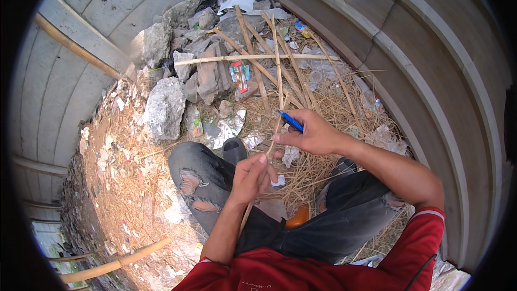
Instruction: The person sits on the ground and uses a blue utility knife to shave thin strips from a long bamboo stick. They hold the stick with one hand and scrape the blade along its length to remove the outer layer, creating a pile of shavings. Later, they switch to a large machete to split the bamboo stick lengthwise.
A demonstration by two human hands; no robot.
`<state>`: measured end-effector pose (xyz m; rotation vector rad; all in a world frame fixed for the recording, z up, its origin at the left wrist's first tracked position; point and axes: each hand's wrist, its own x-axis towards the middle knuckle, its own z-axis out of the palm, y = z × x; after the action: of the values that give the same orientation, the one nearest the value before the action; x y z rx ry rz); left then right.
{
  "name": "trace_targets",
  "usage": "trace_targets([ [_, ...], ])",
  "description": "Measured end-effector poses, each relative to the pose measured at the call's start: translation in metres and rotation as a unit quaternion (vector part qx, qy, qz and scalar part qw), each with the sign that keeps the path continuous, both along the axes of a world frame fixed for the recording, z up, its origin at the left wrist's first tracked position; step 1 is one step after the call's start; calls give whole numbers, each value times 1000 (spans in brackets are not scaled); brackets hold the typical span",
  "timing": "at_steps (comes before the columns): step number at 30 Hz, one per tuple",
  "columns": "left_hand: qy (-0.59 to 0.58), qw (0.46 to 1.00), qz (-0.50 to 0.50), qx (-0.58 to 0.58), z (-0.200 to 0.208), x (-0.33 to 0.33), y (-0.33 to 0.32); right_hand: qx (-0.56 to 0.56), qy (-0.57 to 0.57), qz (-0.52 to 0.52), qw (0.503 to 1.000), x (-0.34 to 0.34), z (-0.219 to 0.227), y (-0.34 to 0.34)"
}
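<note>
My left hand (253, 176) is closed around a thin, pale stick (246, 219), which looks like split bamboo. It slants from my lap up past the hand and seems to run on toward the rubble ahead. My right hand (311, 133) grips a blue utility knife (293, 123). The knife's tip end lies against or just over the stick, a little beyond my left hand; whether the blade touches it I cannot tell. Both forearms rest close to my bent knees in torn dark jeans.
Several bamboo strips (258, 58) lie crossed ahead on dry straw. Broken concrete lumps (165, 109) are piled at the left, with plastic litter among them. A corrugated metal wall (431, 91) stands close at the right. Something orange (298, 217) sits between my legs.
</note>
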<state>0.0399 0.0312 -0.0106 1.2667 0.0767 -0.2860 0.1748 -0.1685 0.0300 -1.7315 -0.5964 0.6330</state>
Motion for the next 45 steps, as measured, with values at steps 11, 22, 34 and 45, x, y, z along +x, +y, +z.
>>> trace_targets([
  [11,-1,997,-50,60,2,-21,4,123,126,-215,961,39,12,-19],
  [22,37,967,-87,236,66,-81,66,330,22,-498,802,95,50,-141],
  [34,-320,670,120,659,138,-40,200,396,-85,-711,575,-25,51,-364],
  [45,-406,665,95,620,98,101,174,249,7,-922,297,-421,-127,-497],
])
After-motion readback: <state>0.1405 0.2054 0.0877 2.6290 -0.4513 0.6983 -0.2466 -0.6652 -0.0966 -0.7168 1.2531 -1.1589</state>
